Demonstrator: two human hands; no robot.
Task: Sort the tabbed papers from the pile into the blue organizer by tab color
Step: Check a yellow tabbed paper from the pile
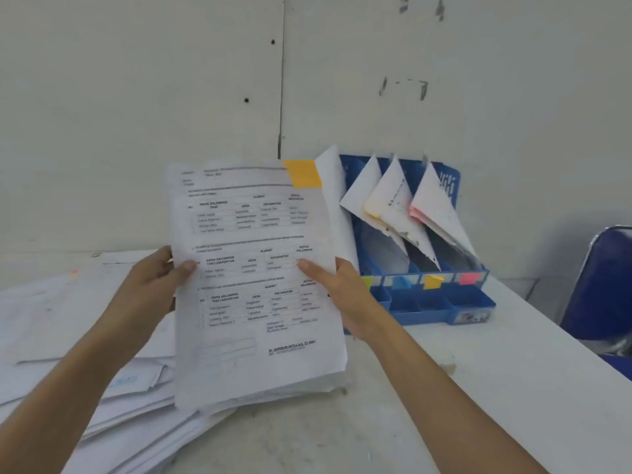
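Your left hand (155,285) and right hand (337,294) pinch the orange-tabbed paper stack (256,285) by its sides; its long axis stands upright, tab (302,173) topmost.

Orange-tabbed papers (256,234) (upright) between both hands (154,285) (342,295)

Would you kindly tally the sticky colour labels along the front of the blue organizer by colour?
Green label: 1
Blue label: 1
Orange label: 1
Pink label: 1
Total: 4
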